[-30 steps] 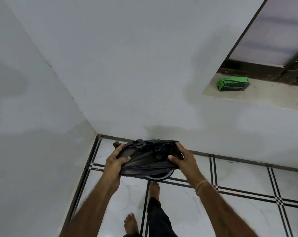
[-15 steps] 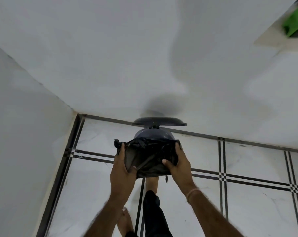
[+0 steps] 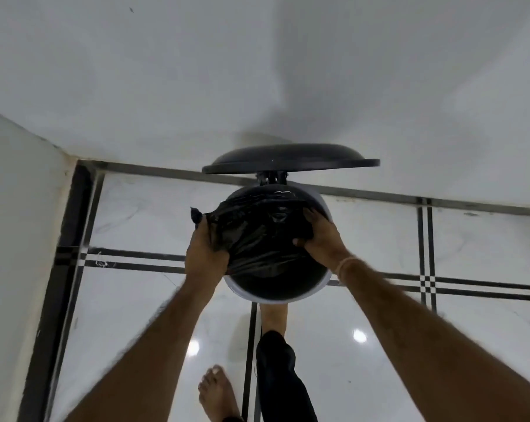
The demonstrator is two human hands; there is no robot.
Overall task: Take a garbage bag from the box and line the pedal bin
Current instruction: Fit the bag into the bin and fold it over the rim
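The pedal bin [image 3: 320,205] stands on the tiled floor [image 3: 154,214] close to the far wall, its lid [image 3: 291,158] tipped up and open; a foot [image 3: 273,315] at the near side of its base seems to be on the pedal, though the pedal itself is hidden. The black garbage bag [image 3: 257,236] sits bunched over the bin's mouth, directly between the hands. The left hand [image 3: 206,257] is clamped on the bag's left edge, outside the rim on that side, with a corner of plastic poking up past it. The right hand [image 3: 321,239] grips the bag's right edge, over the rim. The near arc of the rim is bare, so the bag likely needs pulling toward the person and down over it.
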